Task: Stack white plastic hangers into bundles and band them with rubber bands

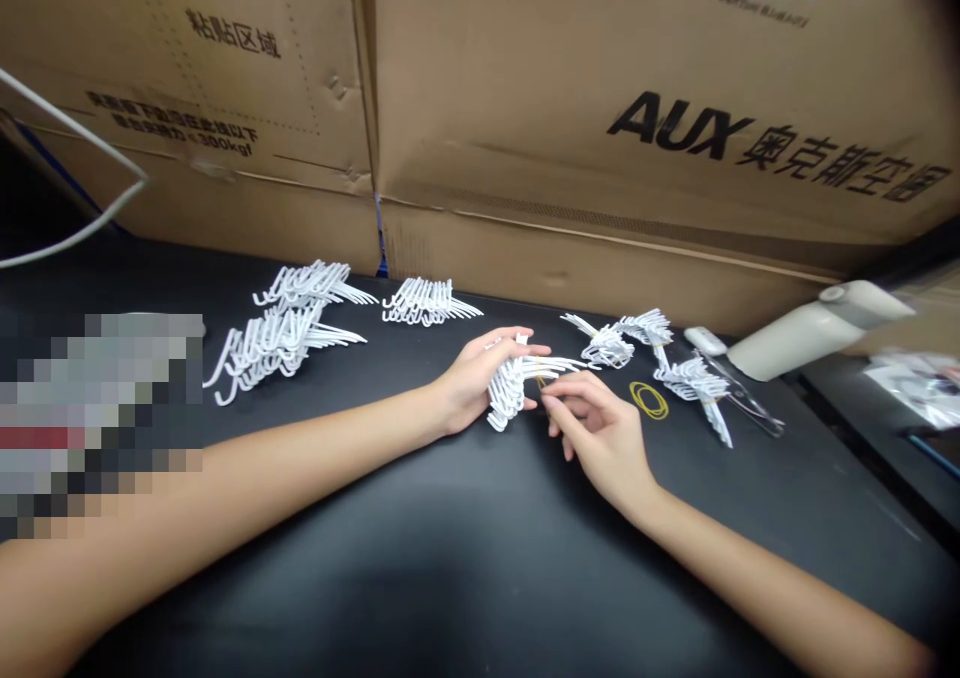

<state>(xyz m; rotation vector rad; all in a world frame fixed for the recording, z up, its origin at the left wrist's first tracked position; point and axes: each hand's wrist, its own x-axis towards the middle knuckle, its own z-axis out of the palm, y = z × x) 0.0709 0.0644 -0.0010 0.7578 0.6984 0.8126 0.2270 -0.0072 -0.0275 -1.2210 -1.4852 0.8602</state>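
The left hand (470, 380) grips a bundle of white hooks (507, 392); right of that bundle, the right hand (602, 426) pinches a thin yellow band (540, 383).

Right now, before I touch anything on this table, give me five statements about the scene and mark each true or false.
1. The left hand holds a bunch of white hooks. True.
2. The right hand grips a pair of scissors. False: a thin yellowish band is at its fingertips.
3. Loose yellow bands lie on the black table, right of the right hand. True.
4. The big lettering on the right-hand cardboard box reads SONY. False: it reads AUX.
5. Other hook bunches lie only at the left. False: some also lie at the right.
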